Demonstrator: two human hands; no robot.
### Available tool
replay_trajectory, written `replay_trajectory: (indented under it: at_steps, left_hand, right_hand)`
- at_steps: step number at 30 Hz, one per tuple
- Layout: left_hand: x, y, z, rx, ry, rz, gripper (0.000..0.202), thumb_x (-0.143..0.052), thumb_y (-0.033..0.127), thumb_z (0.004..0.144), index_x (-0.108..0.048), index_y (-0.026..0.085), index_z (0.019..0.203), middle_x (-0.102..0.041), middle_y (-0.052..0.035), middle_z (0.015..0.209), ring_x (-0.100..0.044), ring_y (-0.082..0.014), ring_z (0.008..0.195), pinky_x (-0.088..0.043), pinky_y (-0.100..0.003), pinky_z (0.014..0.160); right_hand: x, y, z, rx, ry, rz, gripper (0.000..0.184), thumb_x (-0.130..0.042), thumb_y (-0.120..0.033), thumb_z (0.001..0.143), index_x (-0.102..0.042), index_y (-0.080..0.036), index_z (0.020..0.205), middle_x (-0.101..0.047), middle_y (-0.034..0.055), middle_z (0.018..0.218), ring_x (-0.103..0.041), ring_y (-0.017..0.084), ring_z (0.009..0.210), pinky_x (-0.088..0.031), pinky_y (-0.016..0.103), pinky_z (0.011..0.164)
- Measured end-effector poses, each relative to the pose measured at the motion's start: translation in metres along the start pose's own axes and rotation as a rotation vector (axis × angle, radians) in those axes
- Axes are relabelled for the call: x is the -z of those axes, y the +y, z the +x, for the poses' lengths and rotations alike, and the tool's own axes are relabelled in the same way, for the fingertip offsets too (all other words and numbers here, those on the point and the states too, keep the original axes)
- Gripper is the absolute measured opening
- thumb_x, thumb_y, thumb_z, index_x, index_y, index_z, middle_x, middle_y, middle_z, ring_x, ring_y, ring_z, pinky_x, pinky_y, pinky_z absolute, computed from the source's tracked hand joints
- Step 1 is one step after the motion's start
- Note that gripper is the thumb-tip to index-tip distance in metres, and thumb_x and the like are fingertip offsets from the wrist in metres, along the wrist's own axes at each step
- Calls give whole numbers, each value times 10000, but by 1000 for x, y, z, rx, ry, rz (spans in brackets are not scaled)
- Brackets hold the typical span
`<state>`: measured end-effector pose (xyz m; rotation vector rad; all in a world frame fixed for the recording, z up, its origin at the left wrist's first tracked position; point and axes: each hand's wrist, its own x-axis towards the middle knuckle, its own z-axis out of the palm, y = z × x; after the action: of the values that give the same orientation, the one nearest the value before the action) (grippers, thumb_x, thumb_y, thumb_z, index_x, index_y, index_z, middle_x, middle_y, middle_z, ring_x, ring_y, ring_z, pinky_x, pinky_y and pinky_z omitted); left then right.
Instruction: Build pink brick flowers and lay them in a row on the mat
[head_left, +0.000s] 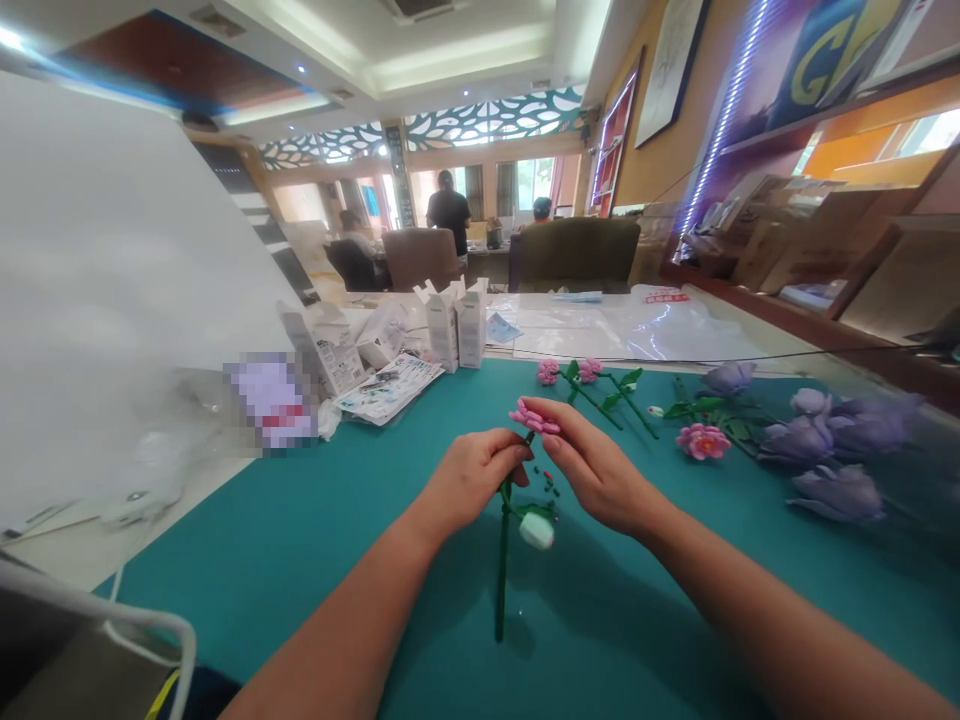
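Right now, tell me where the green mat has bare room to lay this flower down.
Bare mat lies left of the left hand, below the leaflets, and near the front edge between the forearms. The right side is crowded with purple flowers and a pink bloom; more pink flowers lie beyond the right hand.

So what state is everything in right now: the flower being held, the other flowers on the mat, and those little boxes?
Left hand: fingers closed on the green stem.
Right hand: fingers pinching the pink bloom.
Pink flower: held above the mat, stem end on the mat, white bud on the stem.
Pink flowers: lying flat on the teal mat.
Purple flowers: lying flat.
White boxes: upright, top flaps open.
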<state>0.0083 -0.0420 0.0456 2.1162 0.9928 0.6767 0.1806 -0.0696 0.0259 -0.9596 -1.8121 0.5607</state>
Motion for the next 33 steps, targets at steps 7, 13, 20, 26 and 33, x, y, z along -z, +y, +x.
replay_trajectory:
  at_steps: [7, 13, 20, 26, 33]
  left_hand:
    - [9, 5, -7, -65, -19, -173, 277, -413, 341, 883, -616, 160, 830, -665, -26, 772, -585, -143, 709, -444, -234, 655]
    - [10, 5, -8, -130, 28, -193, 296, -430, 361, 886, -634, 152, 834, -625, -16, 752, -552, -135, 711, -436, -226, 659]
    - [9, -2, -6, -161, 54, -186, 373, -444, 450, 872, -657, 153, 947, -633, -57, 853, -564, -180, 806, -464, -282, 728]
    - [13, -1, -4, -205, 156, -232, 316, -505, 421, 852, -681, 193, 982, -611, -70, 1093, -541, -213, 991, -437, -323, 878]
    - [15, 0, 4, -130, 243, -418, 334, -537, 434, 828, -662, 155, 963, -655, -62, 973, -575, -178, 920, -452, -310, 856]
  right_hand:
    - [7, -20, -1, 131, -8, -163, 492, -457, -312, 898, -353, -290, 1378, -420, 65, 1379, -385, 252, 1265, -361, 436, 1035]
    - [6, -32, -2, 224, 12, -214, 519, -490, -280, 880, -355, -284, 1382, -449, 74, 1355, -402, 255, 1258, -395, 432, 1017]
    - [7, -38, -4, 223, 8, -165, 579, -507, -330, 872, -290, -305, 1408, -385, 59, 1408, -357, 271, 1286, -353, 456, 1044]
    - [11, -22, 3, -44, 264, 121, 394, -473, -429, 879, -457, -255, 1233, -528, 99, 1219, -549, 231, 1014, -480, 373, 821]
    - [-1, -8, 2, -414, -211, 333, 371, -436, -507, 869, -624, -188, 854, -655, 52, 845, -583, 163, 742, -448, 284, 629]
